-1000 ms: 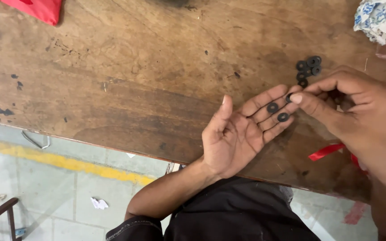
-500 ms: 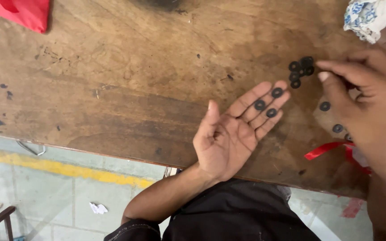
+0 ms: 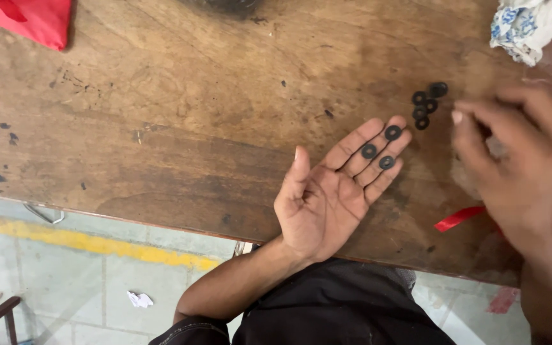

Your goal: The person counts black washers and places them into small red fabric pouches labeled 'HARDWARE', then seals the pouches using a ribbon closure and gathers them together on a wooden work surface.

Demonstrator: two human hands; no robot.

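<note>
My left hand (image 3: 327, 204) lies palm up on the worn wooden table (image 3: 161, 115), fingers stretched out flat. Three small black washers (image 3: 369, 151) rest on its fingertips. Just beyond those fingers, several more black washers (image 3: 426, 105) sit in a small cluster on the wood. My right hand (image 3: 519, 160) hovers at the right, blurred by motion, with its fingers curled down and its fingertips close to the cluster. Whether it holds anything is hidden by the blur.
A red cloth (image 3: 33, 19) lies at the table's far left corner and a white-and-blue patterned rag (image 3: 525, 25) at the far right. A red ribbon (image 3: 458, 218) pokes out under my right hand. Below the near edge are tiled floor and a yellow line (image 3: 97, 243).
My right hand drew back to the right, away from my left fingertips. My left hand stayed flat, and a third washer now rests on its fingers.
</note>
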